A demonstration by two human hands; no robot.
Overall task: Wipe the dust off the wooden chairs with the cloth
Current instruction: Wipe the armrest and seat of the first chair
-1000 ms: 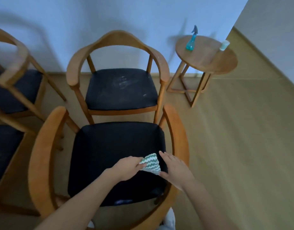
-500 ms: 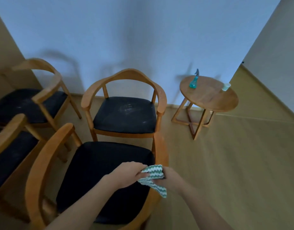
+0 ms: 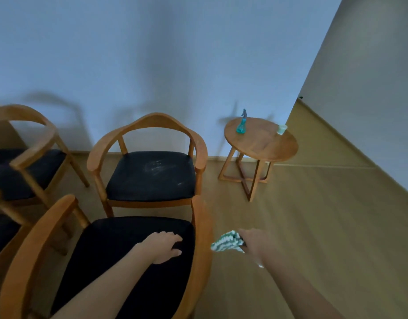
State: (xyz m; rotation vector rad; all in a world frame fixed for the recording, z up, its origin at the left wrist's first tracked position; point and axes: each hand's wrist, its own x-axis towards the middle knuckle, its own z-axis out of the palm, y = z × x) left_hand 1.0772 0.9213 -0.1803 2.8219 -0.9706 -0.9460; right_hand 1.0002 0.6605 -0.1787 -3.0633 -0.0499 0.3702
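Note:
The nearest wooden chair (image 3: 37, 240) with a black seat is right below me. My left hand (image 3: 164, 246) hovers over its seat with fingers loosely bent, holding nothing. My right hand (image 3: 254, 244) grips the green-and-white zigzag cloth (image 3: 226, 244) out past the chair's right armrest, above the floor. A second wooden chair (image 3: 150, 137) stands behind, facing me, with pale dust smears on its black seat. Two more chairs (image 3: 32, 143) are partly visible at the left edge.
A round wooden side table (image 3: 263, 146) stands at the right by the wall, with a blue spray bottle (image 3: 241, 124) and a small clear cup (image 3: 281, 129) on it. Wooden floor stretches open to the right; a wall slants in at far right.
Both hands held the cloth over the near seat; now only my right hand has it and has swung out right past the armrest. My left hand let go. My view tilted up.

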